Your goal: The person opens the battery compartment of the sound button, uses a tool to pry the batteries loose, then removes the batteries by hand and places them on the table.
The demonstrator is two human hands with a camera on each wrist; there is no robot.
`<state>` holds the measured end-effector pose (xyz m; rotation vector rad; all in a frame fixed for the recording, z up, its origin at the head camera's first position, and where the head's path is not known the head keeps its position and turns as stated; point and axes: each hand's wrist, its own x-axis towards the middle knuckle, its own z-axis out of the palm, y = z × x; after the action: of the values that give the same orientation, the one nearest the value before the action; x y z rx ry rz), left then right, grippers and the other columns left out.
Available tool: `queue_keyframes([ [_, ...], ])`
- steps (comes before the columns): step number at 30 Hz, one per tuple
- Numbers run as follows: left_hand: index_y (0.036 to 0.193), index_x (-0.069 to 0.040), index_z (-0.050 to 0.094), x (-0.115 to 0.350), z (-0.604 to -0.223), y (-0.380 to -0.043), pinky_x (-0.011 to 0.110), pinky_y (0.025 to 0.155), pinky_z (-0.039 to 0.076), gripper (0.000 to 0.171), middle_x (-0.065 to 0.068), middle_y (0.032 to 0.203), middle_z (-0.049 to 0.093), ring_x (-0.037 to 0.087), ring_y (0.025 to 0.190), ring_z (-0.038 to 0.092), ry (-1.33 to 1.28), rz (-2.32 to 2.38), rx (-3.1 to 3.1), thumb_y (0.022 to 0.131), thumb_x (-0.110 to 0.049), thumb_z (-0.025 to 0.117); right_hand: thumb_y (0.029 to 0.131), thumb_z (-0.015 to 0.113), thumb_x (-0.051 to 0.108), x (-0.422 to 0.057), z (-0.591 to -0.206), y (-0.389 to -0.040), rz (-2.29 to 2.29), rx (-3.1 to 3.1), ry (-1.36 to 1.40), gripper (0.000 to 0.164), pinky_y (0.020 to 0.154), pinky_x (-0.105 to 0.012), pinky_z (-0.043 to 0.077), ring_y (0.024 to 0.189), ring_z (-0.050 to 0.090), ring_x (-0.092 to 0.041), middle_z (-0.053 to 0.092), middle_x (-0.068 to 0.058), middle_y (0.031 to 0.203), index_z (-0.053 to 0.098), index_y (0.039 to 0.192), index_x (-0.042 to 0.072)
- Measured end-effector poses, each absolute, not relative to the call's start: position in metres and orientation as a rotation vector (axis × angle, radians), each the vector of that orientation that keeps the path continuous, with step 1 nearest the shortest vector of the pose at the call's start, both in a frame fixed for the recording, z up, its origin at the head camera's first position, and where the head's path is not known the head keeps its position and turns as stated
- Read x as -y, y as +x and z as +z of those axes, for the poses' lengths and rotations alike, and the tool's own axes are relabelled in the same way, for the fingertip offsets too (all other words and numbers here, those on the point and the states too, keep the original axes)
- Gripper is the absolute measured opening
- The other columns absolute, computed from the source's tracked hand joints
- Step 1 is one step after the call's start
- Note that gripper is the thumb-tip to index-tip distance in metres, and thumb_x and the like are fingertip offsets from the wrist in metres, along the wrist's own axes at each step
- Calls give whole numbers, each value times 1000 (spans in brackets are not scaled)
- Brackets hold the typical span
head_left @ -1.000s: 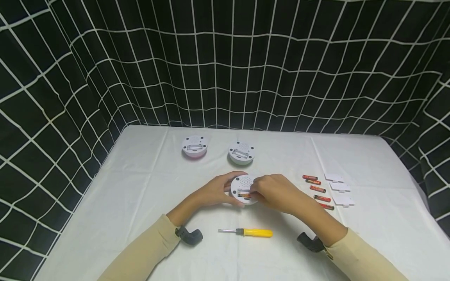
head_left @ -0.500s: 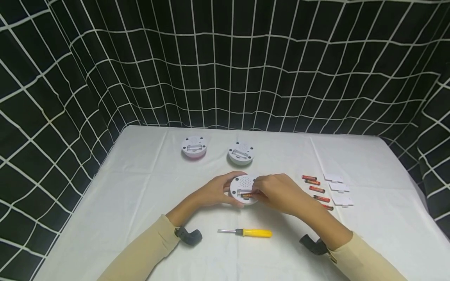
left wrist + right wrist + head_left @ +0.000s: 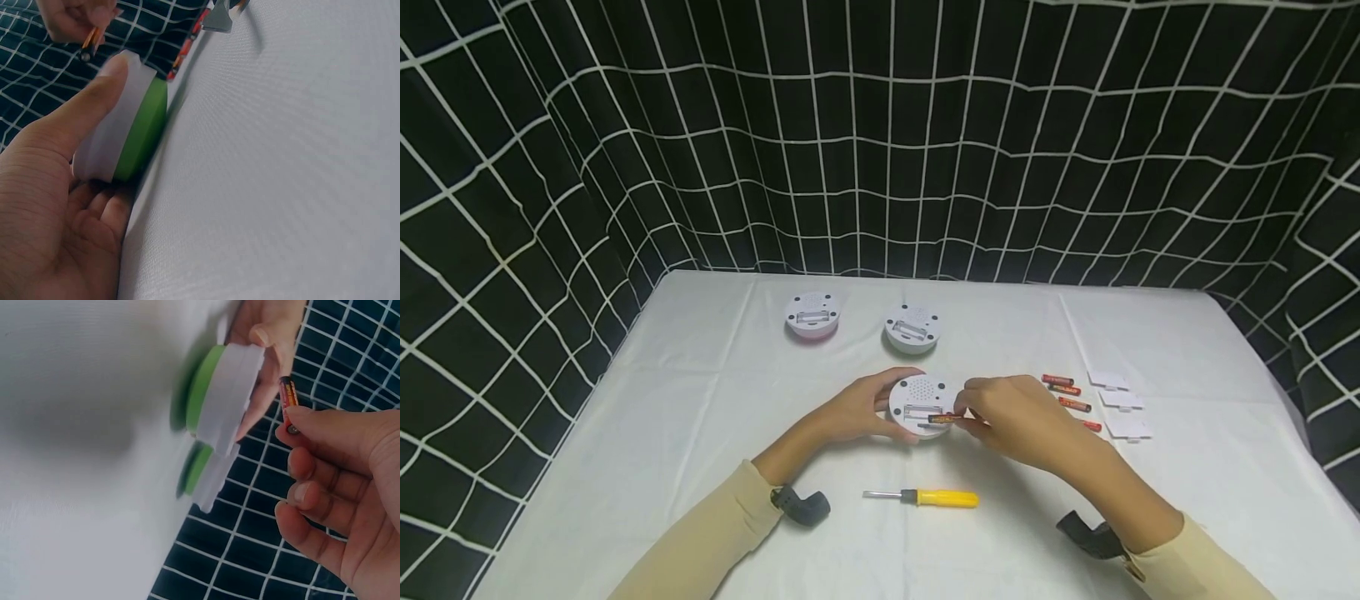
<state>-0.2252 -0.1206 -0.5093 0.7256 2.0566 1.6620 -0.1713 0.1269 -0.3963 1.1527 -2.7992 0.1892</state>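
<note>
My left hand [image 3: 859,408] grips a round white device [image 3: 921,390] by its left side, fingers behind and thumb in front. Its flat underside faces up, showing a speaker grille, dark feet and an uncovered battery compartment. The left wrist view shows the green lower part [image 3: 144,128] of the device near the white cloth. Just right of the device, my right hand [image 3: 1018,421] pinches a red-and-black battery [image 3: 940,418] by one end between thumb and fingers. In the right wrist view the battery [image 3: 288,394] is clear of the device.
Two similar devices stand farther back, one with a pink base [image 3: 812,317] and one greenish [image 3: 912,329]. Several batteries [image 3: 1075,405] lie at the right beside three white covers [image 3: 1127,427]. A yellow-handled screwdriver [image 3: 946,498] lies in front. Black netted cloth surrounds the table.
The battery has come up out of the compartment, which now shows bare. My right hand has shifted slightly right with it, while the left keeps its grip on the device.
</note>
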Motion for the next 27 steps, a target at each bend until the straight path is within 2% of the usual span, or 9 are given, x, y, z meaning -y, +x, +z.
queue_keyframes([
  [11,153,-18,42,121,-511,-226,23,108,46,97,-2,149,53,11,134,52,739,1623,-2120,71,-13,93,83,83,13,-149,-394,-162,201,2740,1127,13,51,-22,36,58,46,-1,58,16,74,74,83,22],
  [16,154,-18,42,122,-509,-224,22,109,46,97,-1,149,53,12,135,52,742,1622,-2123,71,-13,93,82,84,14,-159,-392,-157,177,2733,1077,15,69,-39,51,61,46,2,51,21,69,73,83,25],
  [19,153,-19,42,122,-508,-224,22,109,46,97,-2,149,54,11,134,53,739,1621,-2126,71,-13,94,81,85,14,-165,-392,-155,184,2740,1060,15,85,-49,55,61,47,1,52,20,70,74,84,23],
  [20,153,-19,42,121,-508,-224,22,109,46,97,-2,148,54,11,134,53,739,1621,-2126,71,-13,94,80,85,14,-167,-392,-154,184,2742,1054,15,88,-49,56,61,47,1,52,20,70,74,85,23],
  [22,153,-19,42,121,-509,-224,23,109,46,97,-2,148,54,11,134,53,740,1625,-2123,71,-13,94,80,85,15,-171,-392,-153,179,2749,1043,14,79,-40,58,61,48,1,53,20,70,74,85,23],
  [24,153,-19,42,121,-510,-225,23,109,46,97,-2,148,54,11,134,53,745,1629,-2116,71,-12,93,80,86,15,-176,-393,-151,178,2754,1030,14,65,-31,55,60,47,1,53,20,70,74,85,23],
  [27,153,-20,42,122,-511,-225,23,110,45,97,-2,148,53,11,135,52,745,1624,-2119,71,-13,93,80,86,17,-181,-395,-148,185,2760,1012,15,48,-21,39,59,45,2,52,22,71,74,84,25],
])
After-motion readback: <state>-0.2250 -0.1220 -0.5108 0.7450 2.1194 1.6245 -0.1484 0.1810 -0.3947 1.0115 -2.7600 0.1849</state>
